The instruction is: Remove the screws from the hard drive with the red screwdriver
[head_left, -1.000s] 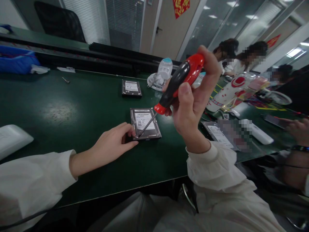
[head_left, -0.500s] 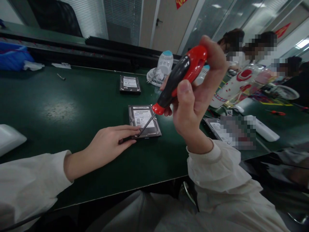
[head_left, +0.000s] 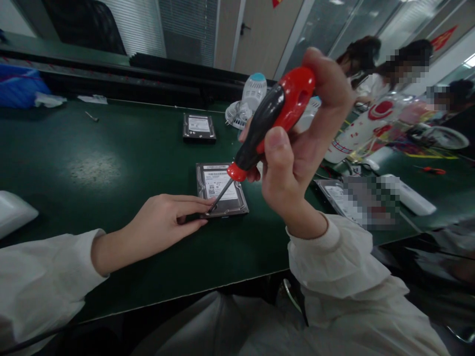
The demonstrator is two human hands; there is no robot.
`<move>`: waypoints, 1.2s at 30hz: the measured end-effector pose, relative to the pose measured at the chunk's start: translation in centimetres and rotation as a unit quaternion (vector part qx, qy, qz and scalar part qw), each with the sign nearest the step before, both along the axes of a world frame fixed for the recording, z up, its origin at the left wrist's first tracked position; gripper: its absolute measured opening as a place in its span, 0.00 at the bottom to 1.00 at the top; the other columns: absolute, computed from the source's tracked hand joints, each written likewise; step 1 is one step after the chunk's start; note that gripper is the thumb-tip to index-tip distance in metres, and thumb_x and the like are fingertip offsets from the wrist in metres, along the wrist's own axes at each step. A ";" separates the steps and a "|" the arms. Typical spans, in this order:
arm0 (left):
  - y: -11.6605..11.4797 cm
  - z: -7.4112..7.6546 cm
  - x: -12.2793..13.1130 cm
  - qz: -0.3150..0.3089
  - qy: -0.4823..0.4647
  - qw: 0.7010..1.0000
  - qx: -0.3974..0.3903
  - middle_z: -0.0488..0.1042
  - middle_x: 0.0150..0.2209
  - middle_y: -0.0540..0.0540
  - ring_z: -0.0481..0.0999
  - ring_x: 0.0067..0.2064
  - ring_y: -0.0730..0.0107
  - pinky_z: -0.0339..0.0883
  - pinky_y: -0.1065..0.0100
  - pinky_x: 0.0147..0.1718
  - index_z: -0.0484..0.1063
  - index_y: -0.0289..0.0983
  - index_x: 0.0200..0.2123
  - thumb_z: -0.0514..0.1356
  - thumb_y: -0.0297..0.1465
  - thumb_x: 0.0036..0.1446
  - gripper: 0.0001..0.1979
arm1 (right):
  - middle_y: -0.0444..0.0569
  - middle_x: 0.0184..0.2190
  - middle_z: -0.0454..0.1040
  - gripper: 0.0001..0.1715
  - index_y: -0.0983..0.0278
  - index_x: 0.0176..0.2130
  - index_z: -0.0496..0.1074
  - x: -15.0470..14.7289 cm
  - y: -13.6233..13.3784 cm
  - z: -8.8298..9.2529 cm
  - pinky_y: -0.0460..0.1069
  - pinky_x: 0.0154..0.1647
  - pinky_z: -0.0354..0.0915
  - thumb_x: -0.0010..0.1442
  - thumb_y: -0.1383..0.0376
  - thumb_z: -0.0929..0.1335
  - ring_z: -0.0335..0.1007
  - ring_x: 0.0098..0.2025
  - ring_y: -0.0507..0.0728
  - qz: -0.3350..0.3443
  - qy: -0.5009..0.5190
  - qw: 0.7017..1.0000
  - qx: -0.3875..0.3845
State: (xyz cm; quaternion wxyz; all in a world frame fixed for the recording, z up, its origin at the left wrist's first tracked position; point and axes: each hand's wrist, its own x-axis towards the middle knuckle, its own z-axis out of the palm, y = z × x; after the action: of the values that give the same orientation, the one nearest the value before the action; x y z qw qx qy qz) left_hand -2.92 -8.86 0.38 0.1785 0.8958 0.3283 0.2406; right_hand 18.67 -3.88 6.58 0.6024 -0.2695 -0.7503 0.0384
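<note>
A hard drive (head_left: pixel 237 203) lies flat on the green table, its white label facing up. My left hand (head_left: pixel 163 220) is closed at its near left corner, thumb and fingers pinching the edge; something dark shows between them. Wrapped round the handle of a red and black screwdriver (head_left: pixel 265 121) is my right hand (head_left: pixel 293 168), raised over the drive. The screwdriver leans, with its shaft slanting down to the drive's near left corner, beside my left fingertips. Where the tip meets the drive is too small to make out.
Another hard drive (head_left: pixel 199 127) lies farther back, near a white fan-like device (head_left: pixel 254 94). To the right are a third drive (head_left: pixel 334 195), a white oblong object (head_left: pixel 411 195) and a patterned bottle (head_left: pixel 365 128). A blue bag (head_left: pixel 18 86) stands far left. Other people sit at the right.
The screwdriver and my right hand have shifted slightly left, and the shaft's lower end with them. My left hand has slid a little to the left along the drive's corner.
</note>
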 end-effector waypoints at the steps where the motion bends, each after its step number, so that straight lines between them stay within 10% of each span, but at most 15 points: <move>1: -0.1 0.1 0.0 0.002 -0.001 1.000 -0.007 0.82 0.51 0.51 0.82 0.50 0.61 0.77 0.59 0.52 0.80 0.45 0.53 0.61 0.39 0.65 0.16 | 0.47 0.66 0.48 0.33 0.46 0.63 0.41 -0.2 -0.1 0.1 0.53 0.55 0.76 0.63 0.41 0.51 0.61 0.67 0.59 0.006 0.030 0.999 0.043; 10: -0.2 0.4 -0.1 0.085 -0.013 0.985 -0.151 0.78 0.29 0.55 0.73 0.24 0.73 0.65 0.72 0.21 0.76 0.44 0.48 0.67 0.44 0.57 0.18 | 0.47 0.61 0.57 0.32 0.48 0.60 0.54 -0.8 0.4 0.1 0.51 0.51 0.77 0.58 0.47 0.61 0.64 0.64 0.59 0.086 0.077 0.985 0.127; 17: 0.0 0.1 -0.1 0.055 -0.064 0.979 -0.185 0.81 0.49 0.51 0.73 0.29 0.74 0.69 0.71 0.27 0.75 0.41 0.33 0.67 0.42 0.58 0.11 | 0.46 0.61 0.56 0.32 0.45 0.60 0.55 -1.8 0.6 -0.3 0.50 0.43 0.76 0.58 0.47 0.61 0.69 0.57 0.58 0.155 0.116 0.974 0.121; 22: 0.1 0.1 0.1 0.054 -0.072 0.973 -0.212 0.81 0.50 0.52 0.74 0.30 0.75 0.70 0.70 0.29 0.77 0.42 0.34 0.66 0.40 0.59 0.08 | 0.39 0.68 0.55 0.23 0.44 0.60 0.59 -0.8 -3.3 0.5 0.48 0.56 0.75 0.66 0.58 0.63 0.67 0.65 0.55 0.082 0.063 0.992 -0.078; 36: 0.3 0.2 0.1 0.044 -0.096 0.965 -0.241 0.79 0.53 0.49 0.74 0.29 0.74 0.69 0.69 0.27 0.78 0.40 0.33 0.67 0.39 0.58 0.08 | 0.33 0.65 0.60 0.33 0.48 0.61 0.60 -2.1 -3.1 5.3 0.46 0.66 0.70 0.61 0.43 0.67 0.52 0.74 0.56 0.180 -0.031 0.966 0.185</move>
State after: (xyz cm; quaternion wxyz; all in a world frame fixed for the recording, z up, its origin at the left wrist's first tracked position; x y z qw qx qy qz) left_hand -2.78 -8.60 0.61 0.4094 0.7837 0.3967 0.2467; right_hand 16.57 -7.02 11.87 0.6010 -0.0150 -0.7991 -0.0015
